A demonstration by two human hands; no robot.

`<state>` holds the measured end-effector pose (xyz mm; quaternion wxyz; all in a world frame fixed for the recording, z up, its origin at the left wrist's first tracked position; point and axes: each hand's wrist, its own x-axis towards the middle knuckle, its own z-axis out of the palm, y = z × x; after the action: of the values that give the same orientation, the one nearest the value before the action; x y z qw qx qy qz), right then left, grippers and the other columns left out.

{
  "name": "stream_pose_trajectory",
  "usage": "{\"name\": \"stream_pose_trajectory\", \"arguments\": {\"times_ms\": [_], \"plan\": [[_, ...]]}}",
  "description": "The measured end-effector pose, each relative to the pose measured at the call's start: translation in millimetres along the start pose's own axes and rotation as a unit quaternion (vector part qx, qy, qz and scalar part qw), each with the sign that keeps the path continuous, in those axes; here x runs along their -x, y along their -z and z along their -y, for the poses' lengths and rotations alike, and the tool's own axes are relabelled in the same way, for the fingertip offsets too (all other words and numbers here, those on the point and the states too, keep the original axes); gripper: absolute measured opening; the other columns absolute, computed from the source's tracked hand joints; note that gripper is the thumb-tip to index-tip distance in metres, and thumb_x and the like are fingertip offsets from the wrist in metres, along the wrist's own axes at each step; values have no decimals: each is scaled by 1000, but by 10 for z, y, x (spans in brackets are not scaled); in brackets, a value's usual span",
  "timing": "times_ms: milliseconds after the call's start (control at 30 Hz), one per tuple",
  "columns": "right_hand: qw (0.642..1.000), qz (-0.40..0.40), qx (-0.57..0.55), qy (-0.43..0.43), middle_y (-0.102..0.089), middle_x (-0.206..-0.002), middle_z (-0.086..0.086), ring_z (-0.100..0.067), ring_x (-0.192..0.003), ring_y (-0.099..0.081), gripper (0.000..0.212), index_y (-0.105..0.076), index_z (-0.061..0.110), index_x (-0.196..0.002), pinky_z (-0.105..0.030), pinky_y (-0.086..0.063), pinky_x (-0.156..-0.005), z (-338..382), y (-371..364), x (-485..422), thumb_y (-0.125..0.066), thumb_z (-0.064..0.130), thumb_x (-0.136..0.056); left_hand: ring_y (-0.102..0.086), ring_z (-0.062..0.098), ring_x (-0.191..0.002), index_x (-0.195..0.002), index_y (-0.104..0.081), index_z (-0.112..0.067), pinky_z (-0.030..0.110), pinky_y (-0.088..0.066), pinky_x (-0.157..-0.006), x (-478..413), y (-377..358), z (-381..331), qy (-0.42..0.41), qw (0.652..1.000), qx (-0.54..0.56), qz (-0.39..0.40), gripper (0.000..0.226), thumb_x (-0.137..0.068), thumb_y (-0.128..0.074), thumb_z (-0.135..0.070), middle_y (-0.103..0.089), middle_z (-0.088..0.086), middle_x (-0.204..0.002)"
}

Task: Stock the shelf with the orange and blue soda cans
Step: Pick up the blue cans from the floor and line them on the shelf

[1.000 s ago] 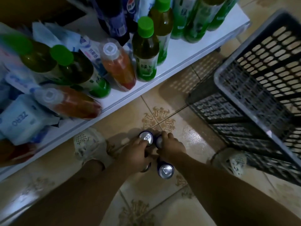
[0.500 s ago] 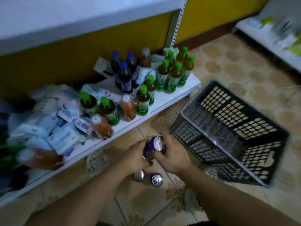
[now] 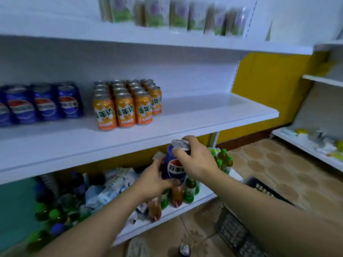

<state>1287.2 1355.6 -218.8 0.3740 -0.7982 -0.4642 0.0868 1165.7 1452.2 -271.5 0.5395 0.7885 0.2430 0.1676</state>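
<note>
Both hands hold one blue soda can [image 3: 174, 165] upright just below the front edge of the middle white shelf [image 3: 194, 115]. My left hand [image 3: 155, 178] grips its lower side. My right hand [image 3: 196, 160] curls over its top and right side. On that shelf stand several orange soda cans [image 3: 123, 103] in rows, and to their left several blue soda cans [image 3: 42, 103]. Another can [image 3: 184, 250] stands on the floor at the bottom edge, only its top showing.
The bottom shelf [image 3: 167, 213] carries green-capped bottles, orange drink bottles and packets. A dark plastic crate [image 3: 246, 227] sits on the tiled floor at the right. The top shelf holds blurred cartons [image 3: 172, 13]. A second shelf unit [image 3: 306, 145] stands far right.
The view has swung up from the floor to the shelves. Both hands have lifted the blue can from floor level up to just below the middle shelf.
</note>
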Motion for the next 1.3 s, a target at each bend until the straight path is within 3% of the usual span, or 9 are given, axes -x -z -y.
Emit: {"name": "stream_pose_trajectory", "arguments": {"times_ms": [67, 167, 300, 500, 700, 933, 1100, 1200, 1300], "plan": [[1000, 4, 8, 20, -56, -95, 3, -21, -88, -57, 41, -45, 24, -118, -38, -49, -72, 344, 15, -106, -50, 53, -90, -56, -4, -98, -133, -38, -27, 11, -47, -74, 92, 312, -115, -6, 1000, -19, -25, 74, -74, -81, -18, -56, -17, -115], [998, 7, 17, 56, -58, -96, 1, -23, -88, -57, 35, -45, 24, -110, -39, -50, -73, 797, -66, -284, -50, 52, -89, -53, -5, -102, -130, -35, -36, 14, -45, -82, 216, 761, -211, -3, 997, -65, -42, 69, -78, -79, -23, -51, -24, -113], [997, 10, 4, 79, -59, -106, 1, -25, -98, -58, 42, -46, 27, -115, -42, -52, -80, 1317, -290, -538, -50, 57, -85, -47, 6, -123, -140, -37, -28, 26, -40, -98, 341, 1378, -153, 12, 980, -180, -88, 72, -80, -74, -40, -51, -13, -130], [995, 55, -14, 80, -59, -126, -3, -27, -112, -56, 53, -44, 25, -127, -35, -49, -76, 1822, -773, -919, -52, 56, -85, -38, 15, -135, -146, -34, -22, 28, -33, -108, 532, 2319, 248, 127, 919, -351, -130, 71, -88, -57, -55, -36, -2, -152], [991, 94, 11, 92, -58, -126, -3, -25, -113, -57, 55, -43, 25, -127, -39, -52, -82, 2010, -1287, -1143, -55, 58, -84, -23, 16, -144, -148, -30, -26, 39, -19, -117, 815, 3066, 765, 228, 850, -448, -159, 64, -95, -37, -59, -23, -3, -158], [985, 131, -47, 98, -55, -131, 0, -23, -118, -54, 61, -40, 27, -132, -43, -52, -92, 2258, -1832, -1375, -60, 58, -84, -8, 13, -148, -151, -17, -35, 46, -7, -120, 939, 3206, 1010, 240, 801, -507, -211, 70, -90, -18, -70, -10, -8, -161], [975, 180, -67, 108, -43, -148, -4, -29, -131, -46, 66, -24, 28, -147, -44, -45, -100, 2579, -2221, -1542, -54, 49, -92, -11, 12, -147, -149, -21, -38, 44, -8, -119, 955, 3174, 1067, 224, 798, -504, -241, 100, -62, 6, -79, -15, -10, -160], [967, 220, -65, 109, -42, -147, -8, -32, -127, -47, 75, -12, 28, -150, -44, -48, -96, 2775, -2441, -1634, -56, 44, -91, -12, 13, -147, -148, -22, -38, 44, -7, -119, 953, 3172, 1075, 211, 799, -504, -251, 98, -62, 5, -77, -16, -11, -160], [959, 242, -61, 132, -41, -145, -10, -31, -124, -48, 74, -12, 25, -149, -39, -48, -89, 2947, -2632, -1670, -57, 37, -92, -11, 13, -147, -148, -23, -38, 43, -6, -119, 949, 3160, 1084, 206, 798, -505, -257, 98, -63, 5, -77, -15, -11, -160]]}}
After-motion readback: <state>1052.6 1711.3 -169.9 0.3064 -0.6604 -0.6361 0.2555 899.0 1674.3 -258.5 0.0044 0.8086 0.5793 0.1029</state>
